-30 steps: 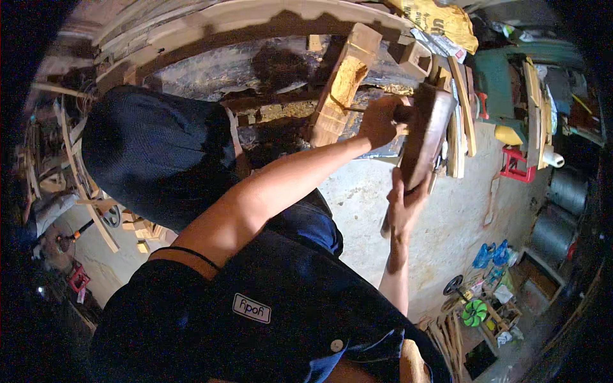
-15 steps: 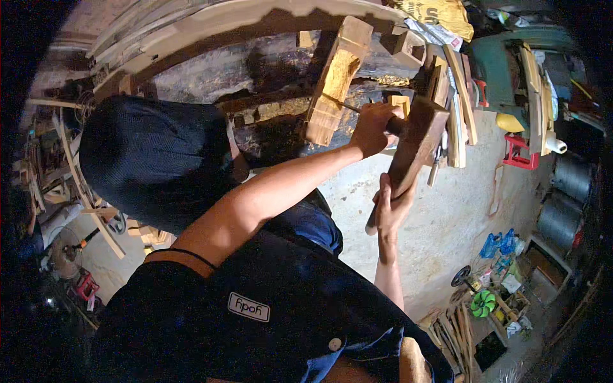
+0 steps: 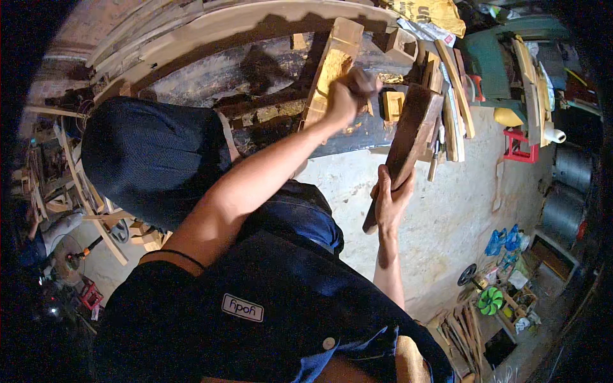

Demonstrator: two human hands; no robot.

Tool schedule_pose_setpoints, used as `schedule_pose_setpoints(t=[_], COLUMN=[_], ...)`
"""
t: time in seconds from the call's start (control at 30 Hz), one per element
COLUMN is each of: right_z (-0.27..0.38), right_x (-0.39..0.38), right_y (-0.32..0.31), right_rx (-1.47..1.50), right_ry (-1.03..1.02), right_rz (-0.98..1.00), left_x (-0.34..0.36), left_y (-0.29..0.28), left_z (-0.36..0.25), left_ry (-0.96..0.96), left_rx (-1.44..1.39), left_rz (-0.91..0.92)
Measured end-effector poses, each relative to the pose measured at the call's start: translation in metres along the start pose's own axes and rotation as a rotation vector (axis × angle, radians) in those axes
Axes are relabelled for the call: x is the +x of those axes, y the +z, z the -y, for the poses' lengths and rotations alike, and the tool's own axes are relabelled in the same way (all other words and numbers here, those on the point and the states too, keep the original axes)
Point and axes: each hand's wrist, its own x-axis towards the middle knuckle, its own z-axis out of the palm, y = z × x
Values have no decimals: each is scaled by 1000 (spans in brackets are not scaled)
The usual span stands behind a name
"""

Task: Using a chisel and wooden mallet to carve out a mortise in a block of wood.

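Note:
My left hand [image 3: 345, 105] is closed around the dark handle of a chisel [image 3: 364, 84]. It is smeared by motion and hovers over the right side of a wooden block [image 3: 348, 30]; the blade is mostly hidden, so I cannot tell whether it touches. A rough yellow hollow is cut into the block, which lies tilted on a dark, worn bench [image 3: 191, 83]. My right hand [image 3: 391, 199] grips a brown wooden mallet [image 3: 415, 131] near its handle, its long head pointing up and away. Beyond the mallet, a small yellow wooden piece [image 3: 394, 105] rests on the bench.
Long wooden strips [image 3: 456, 83] lean at the bench's right end, near a hollowed block [image 3: 402, 46]. A red plastic stool [image 3: 520, 148] stands at the right. Blue plastic bags [image 3: 503, 240] and a green fan blade [image 3: 490, 300] lie lower right. Dark cloth [image 3: 153, 159] bulges at the left.
My left hand has swung up and to the left with the chisel, closer to the block's hollow. The mallet stays in my right hand, almost in the same place.

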Motion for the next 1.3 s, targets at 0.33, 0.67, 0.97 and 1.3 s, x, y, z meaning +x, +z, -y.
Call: schedule_pose_setpoints(t=[0.33, 0.67, 0.97, 1.3], right_z=[7, 29, 9, 16], right_x=[-8, -4, -3, 9], right_y=[-3, -12, -4, 1], right_rx=[67, 184, -61, -154], right_ry=[10, -386, -18, -46], right_rz=[-35, -245, -59, -45], left_x=[44, -8, -27, 5], left_y=[-26, 3, 3, -3], left_z=[-11, 17, 32, 17], left_ry=[-2, 446, 452, 155], left_rx=[287, 277, 439, 584], left_rz=[-156, 268, 291, 171])
